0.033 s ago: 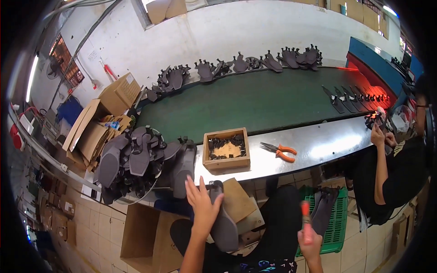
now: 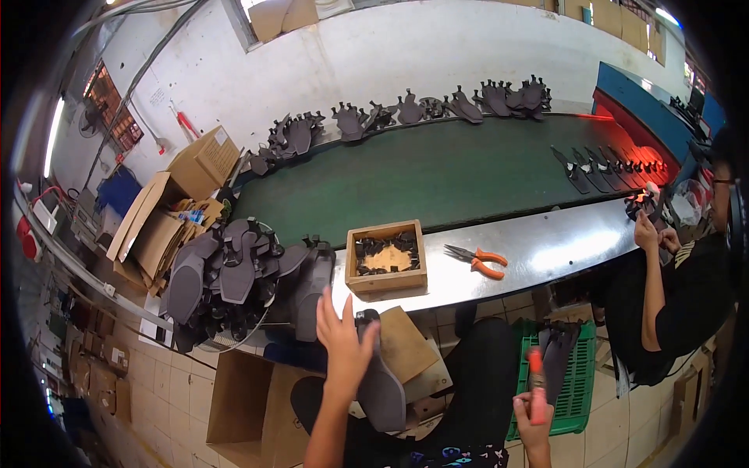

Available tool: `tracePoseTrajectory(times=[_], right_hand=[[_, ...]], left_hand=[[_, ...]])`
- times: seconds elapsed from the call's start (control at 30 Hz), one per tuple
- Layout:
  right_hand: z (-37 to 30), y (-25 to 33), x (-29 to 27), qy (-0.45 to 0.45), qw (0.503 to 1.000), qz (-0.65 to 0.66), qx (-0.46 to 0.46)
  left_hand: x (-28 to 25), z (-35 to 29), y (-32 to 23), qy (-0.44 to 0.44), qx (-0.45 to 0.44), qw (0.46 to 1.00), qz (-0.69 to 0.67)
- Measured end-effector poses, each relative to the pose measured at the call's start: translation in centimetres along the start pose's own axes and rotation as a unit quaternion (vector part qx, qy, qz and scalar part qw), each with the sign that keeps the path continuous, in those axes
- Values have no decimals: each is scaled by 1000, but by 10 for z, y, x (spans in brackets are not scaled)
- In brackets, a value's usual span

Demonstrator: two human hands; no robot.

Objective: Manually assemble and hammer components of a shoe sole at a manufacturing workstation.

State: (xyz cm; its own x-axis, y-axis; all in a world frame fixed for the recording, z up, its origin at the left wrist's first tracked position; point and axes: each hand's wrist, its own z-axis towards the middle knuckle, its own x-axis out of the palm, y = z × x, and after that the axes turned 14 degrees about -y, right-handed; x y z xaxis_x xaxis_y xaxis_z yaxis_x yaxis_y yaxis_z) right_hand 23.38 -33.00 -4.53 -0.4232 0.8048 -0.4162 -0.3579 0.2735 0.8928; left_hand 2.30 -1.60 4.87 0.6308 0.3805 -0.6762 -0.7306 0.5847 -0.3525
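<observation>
A dark grey flip-flop sole with a black fitting at its far end lies tilted across my lap, against a tan board. Beside its far end is my left hand, open with fingers spread; whether the thumb touches the fitting I cannot tell. My right hand is closed around the pink-red handle of an upright tool, red at the top; its exact kind is unclear. Behind that tool, more dark soles stand in a green plastic basket.
A wooden box of small black parts and orange-handled pliers sit on the metal ledge. Piled soles stand left, above a cardboard box. Beyond runs a green conveyor belt. At right a co-worker handles black parts.
My left hand has shifted slightly left, away from the sole's far end. My right hand has moved a little right with the red tool. The sole stays in nearly the same place.
</observation>
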Motion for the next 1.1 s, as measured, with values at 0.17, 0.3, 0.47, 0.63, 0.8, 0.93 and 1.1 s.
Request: tracePoseTrajectory(times=[0.17, 0.3, 0.47, 0.63, 0.8, 0.93, 1.1], right_hand=[[22, 21, 3, -55, 919, 254, 296], [43, 28, 26, -29, 922, 277, 269], [65, 56, 48, 38, 924, 312, 219], [91, 98, 68, 159, 927, 336, 53], [93, 176, 91, 265, 847, 460, 20], [78, 212, 86, 315, 841, 432, 87], [65, 213, 99, 232, 868, 438, 40]], left_hand=[[90, 109, 18, 140, 144, 978, -54], [142, 141, 35, 327, 147, 933, 32], [120, 136, 31, 154, 112, 971, -147], [14, 80, -42, -101, 263, 933, -225], [-69, 36, -62, -121, 420, 890, -132], [-90, 15, -59, -150, 424, 879, -159], [-79, -1, -32, -140, 266, 934, -195]])
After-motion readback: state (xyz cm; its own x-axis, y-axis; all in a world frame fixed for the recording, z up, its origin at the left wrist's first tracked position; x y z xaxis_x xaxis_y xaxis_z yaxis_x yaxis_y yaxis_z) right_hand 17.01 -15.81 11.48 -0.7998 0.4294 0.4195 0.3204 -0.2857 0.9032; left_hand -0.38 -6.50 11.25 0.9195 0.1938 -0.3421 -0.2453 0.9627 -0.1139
